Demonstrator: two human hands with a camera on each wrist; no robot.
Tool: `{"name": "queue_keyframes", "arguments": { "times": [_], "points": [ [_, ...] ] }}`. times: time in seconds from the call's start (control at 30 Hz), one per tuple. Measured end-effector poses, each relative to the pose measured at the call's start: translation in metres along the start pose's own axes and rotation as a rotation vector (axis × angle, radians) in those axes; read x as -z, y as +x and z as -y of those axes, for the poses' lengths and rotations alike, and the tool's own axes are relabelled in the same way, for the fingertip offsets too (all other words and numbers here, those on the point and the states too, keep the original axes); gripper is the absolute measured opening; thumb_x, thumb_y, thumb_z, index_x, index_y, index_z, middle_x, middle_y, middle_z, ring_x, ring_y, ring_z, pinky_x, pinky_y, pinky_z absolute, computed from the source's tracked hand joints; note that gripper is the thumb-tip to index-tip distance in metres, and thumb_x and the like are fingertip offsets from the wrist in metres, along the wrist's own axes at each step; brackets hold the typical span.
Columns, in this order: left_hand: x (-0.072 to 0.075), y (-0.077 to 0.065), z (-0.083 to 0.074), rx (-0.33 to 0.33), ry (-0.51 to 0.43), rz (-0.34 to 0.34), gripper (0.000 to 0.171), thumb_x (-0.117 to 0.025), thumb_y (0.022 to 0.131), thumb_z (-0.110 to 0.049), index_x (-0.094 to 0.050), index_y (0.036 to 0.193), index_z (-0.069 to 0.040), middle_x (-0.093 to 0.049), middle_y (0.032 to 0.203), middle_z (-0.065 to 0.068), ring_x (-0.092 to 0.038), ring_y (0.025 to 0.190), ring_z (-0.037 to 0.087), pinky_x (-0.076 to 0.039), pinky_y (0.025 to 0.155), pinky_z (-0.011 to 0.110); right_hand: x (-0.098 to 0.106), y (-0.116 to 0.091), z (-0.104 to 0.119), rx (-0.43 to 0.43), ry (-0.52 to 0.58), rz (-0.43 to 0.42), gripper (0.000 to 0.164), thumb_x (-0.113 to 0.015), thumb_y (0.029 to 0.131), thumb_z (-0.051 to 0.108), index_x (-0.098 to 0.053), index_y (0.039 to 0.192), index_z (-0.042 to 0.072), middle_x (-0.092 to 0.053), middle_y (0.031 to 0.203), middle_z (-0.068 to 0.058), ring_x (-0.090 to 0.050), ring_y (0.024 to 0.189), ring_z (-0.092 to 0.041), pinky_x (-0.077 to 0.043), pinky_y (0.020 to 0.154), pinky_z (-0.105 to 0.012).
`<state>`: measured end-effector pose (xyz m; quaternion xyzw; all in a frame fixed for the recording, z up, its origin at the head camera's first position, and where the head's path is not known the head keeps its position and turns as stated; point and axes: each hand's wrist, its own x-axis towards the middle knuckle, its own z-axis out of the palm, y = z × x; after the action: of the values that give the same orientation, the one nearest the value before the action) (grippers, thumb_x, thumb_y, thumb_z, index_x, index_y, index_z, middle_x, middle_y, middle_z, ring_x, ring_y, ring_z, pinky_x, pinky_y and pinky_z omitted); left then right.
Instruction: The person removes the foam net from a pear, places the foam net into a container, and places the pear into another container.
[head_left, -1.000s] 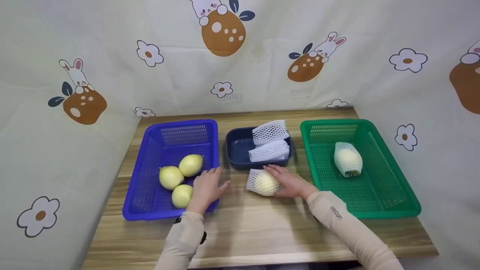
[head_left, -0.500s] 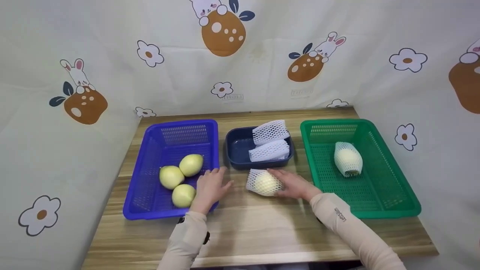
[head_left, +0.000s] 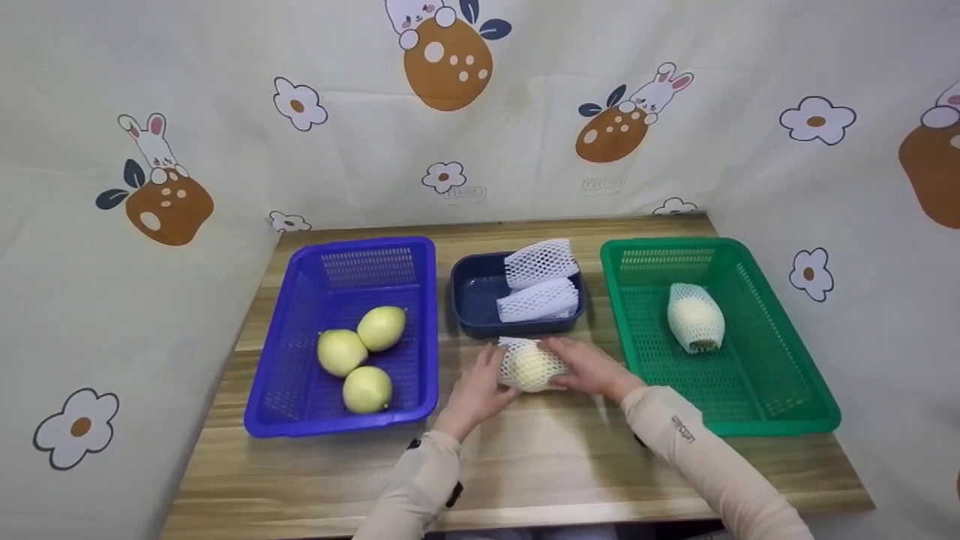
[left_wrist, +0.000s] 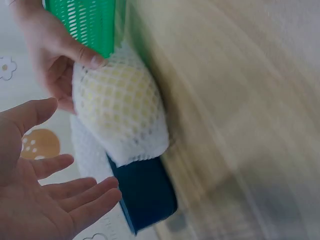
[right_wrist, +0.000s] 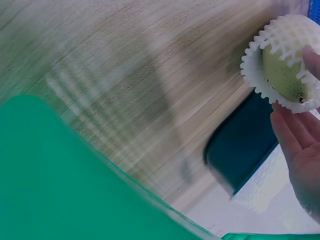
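Observation:
A pale yellow-green pear (head_left: 529,369) in a white foam net sleeve lies on the table between the two baskets. My right hand (head_left: 590,367) grips its right end, thumb on one side and fingers on the other. In the right wrist view, the bare end of the pear (right_wrist: 282,80) shows through the sleeve's open mouth. At the sleeve's left end is my left hand (head_left: 478,391), its fingers spread and straight; the left wrist view shows this hand (left_wrist: 45,200) beside the netted pear (left_wrist: 117,100). Three bare pears (head_left: 367,389) sit in the blue basket (head_left: 259,429).
Behind the hands stands a small navy tub (head_left: 476,329) with foam net sleeves (head_left: 538,300) piled at its right side. The green basket (head_left: 787,428) on the right holds another netted pear (head_left: 696,318). A patterned cloth (head_left: 517,150) backs the wooden table (head_left: 525,480).
My left hand has moved right, from over the blue basket's edge to the left end of the sleeved pear. My right hand has stayed at the pear, its fingers shifting slightly to the right.

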<state>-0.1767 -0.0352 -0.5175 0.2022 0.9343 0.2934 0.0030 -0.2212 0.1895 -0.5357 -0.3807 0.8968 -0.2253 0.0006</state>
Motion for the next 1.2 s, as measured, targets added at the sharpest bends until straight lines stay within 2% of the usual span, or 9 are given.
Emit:
{"name": "queue_keyframes", "arguments": {
  "times": [0.13,0.33,0.43,0.57,0.63,0.77,0.9,1.03,1.2],
  "points": [
    [-0.014,0.007,0.006,0.030,-0.047,0.027,0.072,-0.068,0.074,-0.025,-0.033,0.131,0.001,-0.037,0.127,0.026,-0.042,0.107,0.045,-0.030,0.086,0.059,-0.001,-0.001,-0.001,0.011,0.000,-0.044,0.042,-0.072,0.070,0.015,-0.053,0.106,0.003,-0.059,0.101,-0.009,-0.056,0.092,-0.023,-0.043,0.080,-0.035],
    [-0.024,0.009,0.008,0.025,-0.083,0.052,0.066,-0.066,0.076,-0.024,-0.037,0.129,0.000,-0.046,0.121,0.024,-0.048,0.103,0.037,-0.037,0.085,0.048,-0.001,-0.002,0.001,0.003,0.008,-0.054,0.041,-0.072,0.070,0.015,-0.054,0.105,0.003,-0.060,0.100,-0.009,-0.056,0.091,-0.023,-0.044,0.079,-0.036],
    [-0.024,0.009,0.006,0.032,-0.086,0.052,0.064,-0.065,0.077,-0.024,-0.038,0.130,-0.002,-0.046,0.122,0.022,-0.048,0.104,0.036,-0.037,0.086,0.046,-0.002,-0.002,0.002,-0.024,0.020,-0.031,0.054,-0.073,0.069,0.019,-0.049,0.114,0.003,-0.054,0.110,-0.011,-0.052,0.099,-0.025,-0.041,0.083,-0.038],
    [-0.024,0.011,0.004,0.027,-0.093,0.061,0.062,-0.065,0.078,-0.024,-0.039,0.130,-0.002,-0.044,0.124,0.022,-0.046,0.108,0.034,-0.036,0.089,0.045,-0.004,-0.003,0.003,-0.059,0.038,0.050,0.076,-0.073,0.070,0.027,-0.034,0.131,0.001,-0.039,0.126,-0.018,-0.041,0.112,-0.030,-0.035,0.090,-0.042],
    [-0.025,0.011,0.003,0.019,-0.089,0.066,0.062,-0.065,0.078,-0.024,-0.038,0.130,-0.001,-0.043,0.125,0.022,-0.045,0.109,0.034,-0.035,0.090,0.044,-0.005,-0.003,0.004,-0.062,0.039,0.074,0.078,-0.072,0.072,0.027,-0.031,0.133,-0.001,-0.034,0.130,-0.021,-0.038,0.115,-0.034,-0.033,0.092,-0.045],
    [-0.028,0.012,0.003,0.028,-0.071,0.075,0.065,-0.064,0.078,-0.027,-0.036,0.132,-0.004,-0.040,0.128,0.020,-0.047,0.107,0.034,-0.036,0.089,0.045,-0.005,-0.002,0.006,-0.049,0.013,0.047,0.068,-0.068,0.076,0.024,-0.038,0.130,-0.003,-0.041,0.127,-0.022,-0.042,0.113,-0.034,-0.035,0.090,-0.044],
    [-0.030,0.012,0.003,0.033,-0.071,0.064,0.067,-0.065,0.078,-0.028,-0.035,0.133,-0.006,-0.040,0.128,0.019,-0.050,0.103,0.034,-0.038,0.085,0.046,-0.004,-0.002,0.006,-0.019,-0.007,-0.043,0.051,-0.068,0.076,0.021,-0.052,0.119,-0.001,-0.055,0.113,-0.016,-0.053,0.101,-0.028,-0.042,0.084,-0.039],
    [-0.031,0.012,0.003,0.002,-0.093,0.044,0.066,-0.065,0.078,-0.026,-0.034,0.132,-0.005,-0.042,0.125,0.019,-0.049,0.104,0.033,-0.039,0.085,0.044,-0.003,-0.002,0.005,0.015,-0.005,-0.126,0.036,-0.069,0.074,0.013,-0.060,0.106,-0.001,-0.062,0.100,-0.011,-0.058,0.092,-0.024,-0.045,0.078,-0.035],
    [-0.032,0.013,0.003,-0.029,-0.092,0.037,0.065,-0.066,0.078,-0.024,-0.035,0.131,-0.002,-0.042,0.123,0.019,-0.048,0.104,0.033,-0.040,0.084,0.042,-0.005,-0.005,0.004,-0.017,-0.015,-0.112,0.047,-0.071,0.071,0.014,-0.054,0.112,-0.003,-0.059,0.105,-0.015,-0.056,0.095,-0.026,-0.044,0.080,-0.036]
  ]
}}
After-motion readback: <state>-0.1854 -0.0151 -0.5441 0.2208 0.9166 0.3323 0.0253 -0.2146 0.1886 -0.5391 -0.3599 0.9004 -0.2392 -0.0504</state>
